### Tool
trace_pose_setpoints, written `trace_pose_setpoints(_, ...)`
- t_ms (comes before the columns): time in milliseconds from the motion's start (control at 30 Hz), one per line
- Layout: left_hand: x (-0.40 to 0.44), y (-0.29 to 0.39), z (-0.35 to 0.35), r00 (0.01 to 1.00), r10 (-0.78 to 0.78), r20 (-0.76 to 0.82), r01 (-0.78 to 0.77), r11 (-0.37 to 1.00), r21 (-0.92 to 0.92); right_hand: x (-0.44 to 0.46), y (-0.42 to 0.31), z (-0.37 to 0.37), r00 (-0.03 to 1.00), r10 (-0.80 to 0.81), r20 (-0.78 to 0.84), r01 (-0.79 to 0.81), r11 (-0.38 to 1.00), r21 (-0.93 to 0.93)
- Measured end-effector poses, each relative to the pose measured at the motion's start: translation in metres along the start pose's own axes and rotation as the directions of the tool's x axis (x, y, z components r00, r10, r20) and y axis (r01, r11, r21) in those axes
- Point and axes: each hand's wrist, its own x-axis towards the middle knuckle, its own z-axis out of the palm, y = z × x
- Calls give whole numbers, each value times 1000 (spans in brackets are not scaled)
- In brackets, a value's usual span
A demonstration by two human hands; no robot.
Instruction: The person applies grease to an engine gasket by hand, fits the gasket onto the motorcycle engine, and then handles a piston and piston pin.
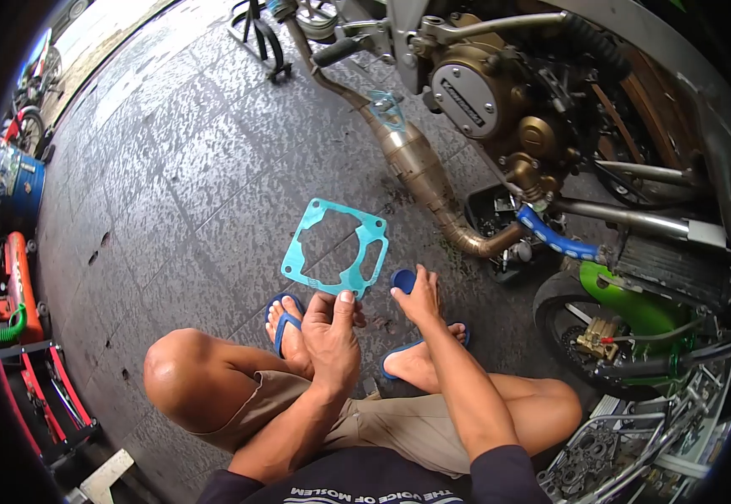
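Observation:
My left hand [336, 336] pinches the lower corner of a turquoise gasket [353, 275] between thumb and fingers. The gasket is a flat, roughly square sheet with a large central cutout, corner holes and a slot on its right side. It is held up above the floor, in front of my feet. In my right hand [418, 297] is a small round blue cap [403, 280], gripped by the fingers close to the gasket's right side but apart from it. Whether the cap is a lid or a shallow container, I cannot tell.
A motorcycle engine [512, 101] stands at the upper right, its exhaust pipe [416, 160] curving below. A second turquoise gasket [389, 111] rests on that pipe. Beneath the engine sits a black tray [476, 220] with parts. A red jack [21, 281] is at left.

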Motion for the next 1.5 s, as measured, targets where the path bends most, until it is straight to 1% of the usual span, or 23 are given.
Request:
trace_pose_setpoints(67,3,1,-4,1000,16,-6,-16,999,-42,5,6,26,1000,-13,-2,13,1000,9)
trace_pose_setpoints(167,4,1,-7,999,16,-30,-17,999,-30,7,0,40,989,-8,-148,-8,994,-108)
trace_pose_setpoints(300,7,0,-6,1000,-14,-22,14,1000,-17,17,2,44,994,3,-109,-18,991,-135)
trace_pose_setpoints(367,7,-3,-3,999,-37,-15,36,999,-29,15,3,41,978,-28,-206,19,999,-46)
trace_pose_setpoints(400,7,-6,-1,999,-28,-27,27,999,-29,13,4,38,978,-22,-207,12,999,-51)
trace_pose_setpoints(500,14,-19,3,998,-3,-61,1,999,-34,8,-4,29,982,-1,-188,43,975,220)
trace_pose_setpoints(567,22,-32,2,994,-27,-102,34,997,68,2,-7,25,981,-34,-190,70,979,190)
trace_pose_setpoints(633,27,-37,6,994,-4,-107,12,997,75,6,-9,20,976,-67,-206,102,981,162)
trace_pose_setpoints(733,25,-37,9,994,14,-108,-7,998,67,6,1,20,984,-33,-174,68,978,197)
trace_pose_setpoints(800,24,-36,11,988,32,-150,-23,998,57,9,20,37,979,-127,-160,135,990,39)
trace_pose_setpoints(833,28,-38,11,987,41,-153,-33,998,55,13,14,32,977,-137,-162,145,989,41)
trace_pose_setpoints(900,29,-51,3,981,54,-185,-19,983,185,3,1,21,995,0,-104,20,982,189)
trace_pose_setpoints(933,31,-53,3,980,61,-188,-27,983,182,7,4,22,994,-9,-107,30,982,189)
trace_pose_setpoints(1000,29,-58,2,981,22,-195,9,988,153,17,23,27,971,55,-233,5,969,247)
trace_pose_setpoints(1033,26,-56,1,982,16,-189,14,987,158,18,31,23,969,105,-222,-42,962,271)
trace_pose_setpoints(1067,26,-51,3,984,25,-174,2,989,150,19,44,23,969,154,-194,-103,963,249)
trace_pose_setpoints(1167,25,-41,5,989,32,-148,-14,993,121,16,66,25,977,120,-177,-90,982,168)
trace_pose_setpoints(1233,26,-39,5,989,29,-147,-15,995,96,9,66,26,967,-54,-248,44,998,-46)
trace_pose_setpoints(1267,26,-39,4,988,28,-150,-13,995,98,5,62,27,968,-54,-244,44,998,-46)
trace_pose_setpoints(1333,26,-39,5,989,24,-148,-14,998,66,-2,52,28,988,-138,-65,140,990,22)
trace_pose_setpoints(1367,24,-38,6,990,20,-141,-10,998,67,-8,42,28,992,-119,45,116,992,51)
trace_pose_setpoints(1400,22,-37,6,992,19,-125,-10,997,71,-15,33,25,991,-99,89,104,993,-53)
trace_pose_setpoints(1500,19,-35,8,996,27,-90,-23,999,45,-13,28,29,989,-25,146,40,994,-100)
